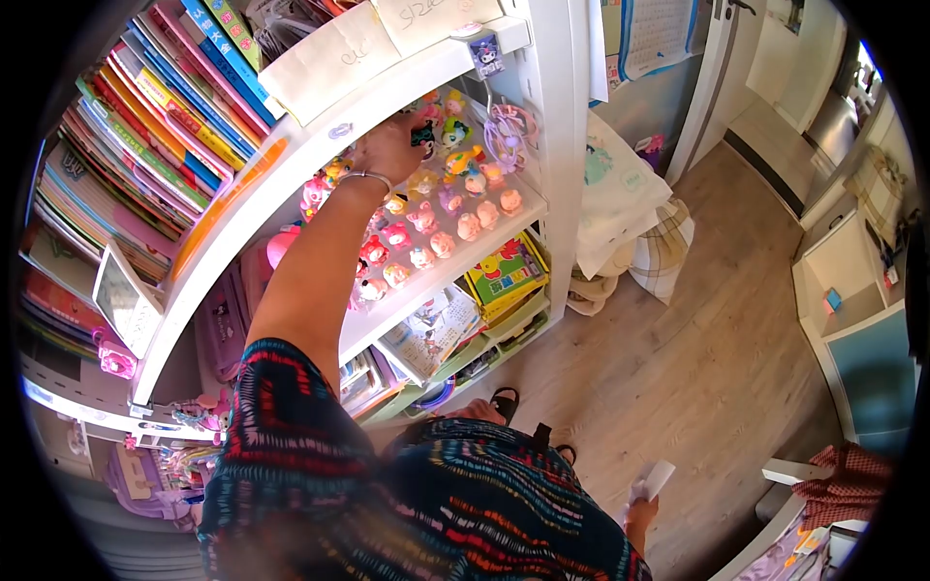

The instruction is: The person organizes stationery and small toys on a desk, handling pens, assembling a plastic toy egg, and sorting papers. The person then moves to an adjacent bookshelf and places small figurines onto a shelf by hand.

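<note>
My left hand (385,153), with a bracelet on the wrist, reaches into a white shelf. Its fingers are bent around a small dark toy figurine (423,141); the fingertips are partly hidden. Several rows of little colourful figurines stand around it, among them a pink one (423,217), an orange one (465,161) and a peach-coloured one (511,201). Low at my right side, my right hand (641,513) is closed on a flat white sheet (653,480); whether it is paper or cloth I cannot tell.
Books (160,107) fill the curved shelf at left. A white upright post (559,126) bounds the figurine shelf (528,218) on the right, where purple hair ties (509,136) hang. Below lie boxes and a yellow-green book (506,276). Bags (620,194) hang beside the wooden floor (668,358).
</note>
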Action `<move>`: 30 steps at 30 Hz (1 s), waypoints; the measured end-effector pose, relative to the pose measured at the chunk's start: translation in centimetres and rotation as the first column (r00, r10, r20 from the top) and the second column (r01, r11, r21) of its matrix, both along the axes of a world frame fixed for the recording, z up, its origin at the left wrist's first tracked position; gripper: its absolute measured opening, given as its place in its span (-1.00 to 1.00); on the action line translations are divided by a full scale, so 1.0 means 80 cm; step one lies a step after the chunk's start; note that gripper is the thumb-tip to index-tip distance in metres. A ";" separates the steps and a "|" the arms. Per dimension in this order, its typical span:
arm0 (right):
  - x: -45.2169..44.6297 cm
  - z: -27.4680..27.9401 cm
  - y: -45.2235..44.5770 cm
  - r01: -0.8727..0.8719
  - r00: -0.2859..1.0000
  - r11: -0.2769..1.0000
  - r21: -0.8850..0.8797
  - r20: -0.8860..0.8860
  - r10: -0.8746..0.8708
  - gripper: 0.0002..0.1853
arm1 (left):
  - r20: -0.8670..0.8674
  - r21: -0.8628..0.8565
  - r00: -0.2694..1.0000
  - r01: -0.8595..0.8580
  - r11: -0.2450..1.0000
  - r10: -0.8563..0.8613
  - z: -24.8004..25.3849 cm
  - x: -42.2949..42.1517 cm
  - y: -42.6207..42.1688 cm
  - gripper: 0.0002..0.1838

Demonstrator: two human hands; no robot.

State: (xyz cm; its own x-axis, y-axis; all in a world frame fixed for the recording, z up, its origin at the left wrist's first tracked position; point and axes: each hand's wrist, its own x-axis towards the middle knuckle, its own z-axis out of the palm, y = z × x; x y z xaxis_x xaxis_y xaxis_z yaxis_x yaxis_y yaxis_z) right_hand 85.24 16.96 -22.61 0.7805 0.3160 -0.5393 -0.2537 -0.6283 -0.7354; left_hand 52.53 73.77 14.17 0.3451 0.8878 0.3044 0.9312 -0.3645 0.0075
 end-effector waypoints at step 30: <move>0.008 -0.019 -0.002 0.017 0.999 0.999 0.034 -0.039 -0.016 -0.51 | 0.011 0.067 1.000 0.013 0.998 -0.013 0.008 -0.010 -0.009 -0.76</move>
State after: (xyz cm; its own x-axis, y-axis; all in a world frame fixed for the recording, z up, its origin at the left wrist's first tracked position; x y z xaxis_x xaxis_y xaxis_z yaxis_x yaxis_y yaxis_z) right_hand 85.89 16.76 -24.15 0.7645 0.3221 -0.5583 -0.2927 -0.5983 -0.7459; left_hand 51.75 73.07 14.84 0.3527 0.8609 0.3666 0.9263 -0.3766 -0.0068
